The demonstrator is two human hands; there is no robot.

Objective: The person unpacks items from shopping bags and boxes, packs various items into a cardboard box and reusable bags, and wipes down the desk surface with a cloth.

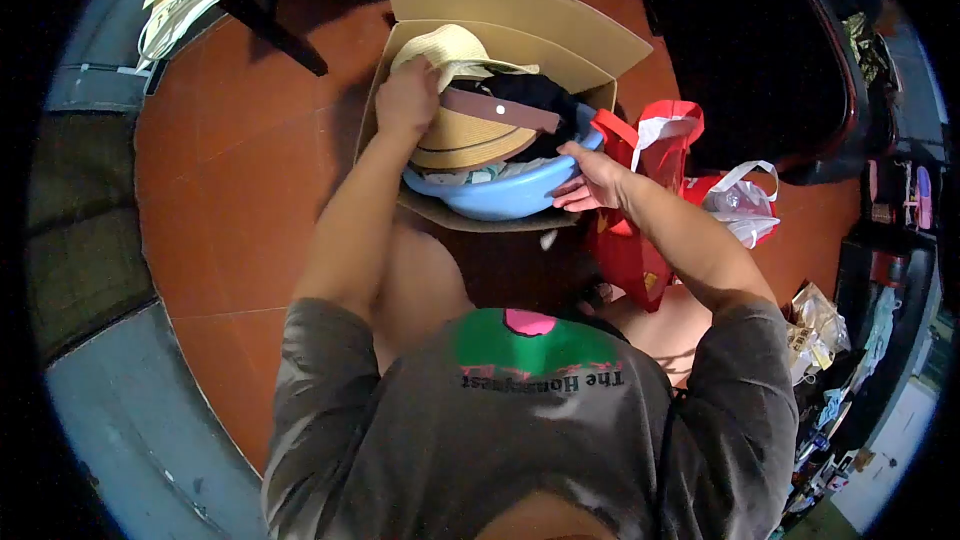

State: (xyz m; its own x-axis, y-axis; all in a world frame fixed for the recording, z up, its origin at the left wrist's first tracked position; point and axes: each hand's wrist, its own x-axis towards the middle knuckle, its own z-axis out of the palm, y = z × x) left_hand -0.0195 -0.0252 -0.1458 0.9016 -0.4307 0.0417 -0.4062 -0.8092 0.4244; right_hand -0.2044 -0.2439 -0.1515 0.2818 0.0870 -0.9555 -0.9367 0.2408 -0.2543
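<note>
An open cardboard box [500,0] stands on the floor before me. In it a blue basin [500,197] sits tilted, holding a straw hat [470,140] with a brown band, dark cloth [535,90] and patterned fabric. My left hand [408,100] is closed on the brim of a second, cream straw hat [450,43] at the box's back left. At the basin's right rim is my right hand [592,180], thumb on top and fingers spread along the outer wall.
Right of the box stands a red bag [640,240], with a white plastic bag [740,210] beyond it. A black chair or case [770,60] is at the upper right. A dark table leg [270,32] stands upper left.
</note>
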